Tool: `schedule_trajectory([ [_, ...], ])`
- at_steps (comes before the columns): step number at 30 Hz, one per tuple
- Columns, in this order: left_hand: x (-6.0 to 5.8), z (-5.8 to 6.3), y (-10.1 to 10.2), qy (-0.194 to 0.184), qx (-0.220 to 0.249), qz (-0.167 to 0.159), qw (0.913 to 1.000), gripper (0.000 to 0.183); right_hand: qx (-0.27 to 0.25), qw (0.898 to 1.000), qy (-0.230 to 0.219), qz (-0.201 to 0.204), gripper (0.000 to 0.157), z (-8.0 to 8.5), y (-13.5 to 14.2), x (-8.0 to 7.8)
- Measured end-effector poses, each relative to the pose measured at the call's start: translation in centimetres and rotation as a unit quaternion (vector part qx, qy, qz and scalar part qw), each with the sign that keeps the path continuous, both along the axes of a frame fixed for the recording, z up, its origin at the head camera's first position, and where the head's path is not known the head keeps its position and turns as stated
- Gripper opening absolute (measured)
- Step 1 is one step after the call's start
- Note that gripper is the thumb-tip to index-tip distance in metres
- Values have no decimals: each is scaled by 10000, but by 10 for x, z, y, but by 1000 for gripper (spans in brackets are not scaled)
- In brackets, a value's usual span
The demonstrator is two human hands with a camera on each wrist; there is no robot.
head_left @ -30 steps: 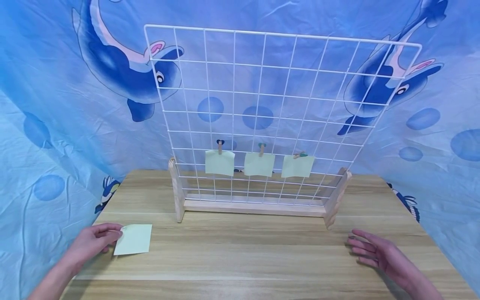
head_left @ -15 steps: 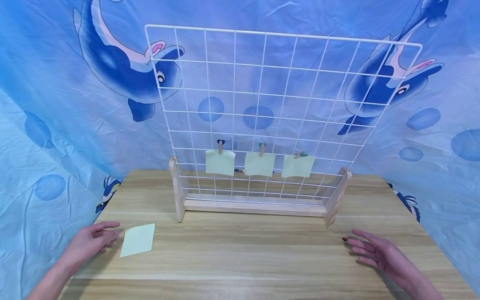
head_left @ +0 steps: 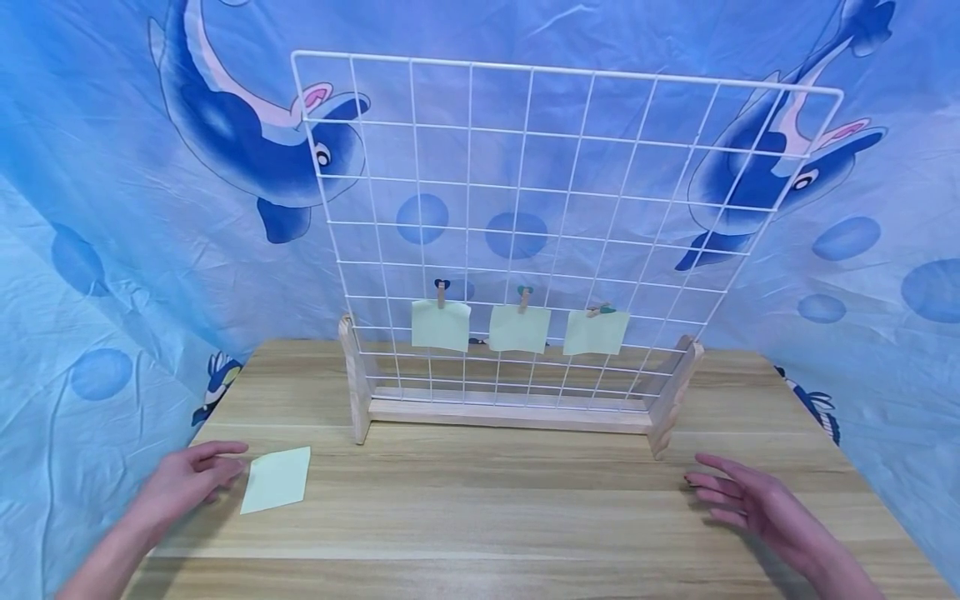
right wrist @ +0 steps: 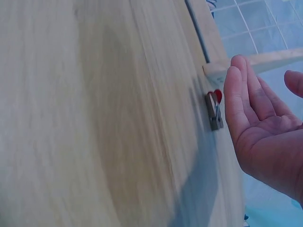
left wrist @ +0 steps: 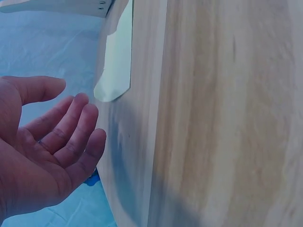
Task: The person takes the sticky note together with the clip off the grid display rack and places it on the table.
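Observation:
A pale green paper square [head_left: 276, 480] lies on the left part of the table. My left hand [head_left: 183, 483] hovers just left of it with relaxed fingers, holding nothing; the left wrist view shows the paper [left wrist: 118, 61] beyond the fingertips. On the right, my right hand [head_left: 757, 504] is held sideways over the table, fingers loosely extended and thumb apart. A small wooden clothespin with a red decoration [right wrist: 214, 111] lies on the tabletop beside those fingers in the right wrist view. In the head view the fingers mostly hide it.
A white wire grid [head_left: 531, 68] stands upright at the back in a wooden stand [head_left: 510, 416]. Three green paper squares hang on it, the middle one [head_left: 519, 331] among them, each with a clothespin. Behind is a blue dolphin-print curtain [head_left: 90, 200].
My left hand has let go of the paper square, which now lies slightly farther right and turned a little. My right hand has shifted slightly left, over the clothespin.

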State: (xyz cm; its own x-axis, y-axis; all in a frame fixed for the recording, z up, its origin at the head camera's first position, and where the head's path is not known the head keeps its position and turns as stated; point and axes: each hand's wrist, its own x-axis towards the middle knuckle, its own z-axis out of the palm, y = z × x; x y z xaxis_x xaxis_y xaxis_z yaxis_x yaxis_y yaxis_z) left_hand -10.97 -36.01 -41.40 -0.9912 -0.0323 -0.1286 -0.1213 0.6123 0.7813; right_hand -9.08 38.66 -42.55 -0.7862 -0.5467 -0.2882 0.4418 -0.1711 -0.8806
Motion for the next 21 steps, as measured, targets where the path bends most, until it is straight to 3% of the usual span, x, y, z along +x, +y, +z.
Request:
schedule_trajectory([
  [15,-7,2,17,-123,372,-175,9991,48,31,9991,404,129,40,8,-37,-10],
  [21,-9,2,27,-400,503,-217,9977,50,266,9978,585,135,39,10,-53,-14],
])
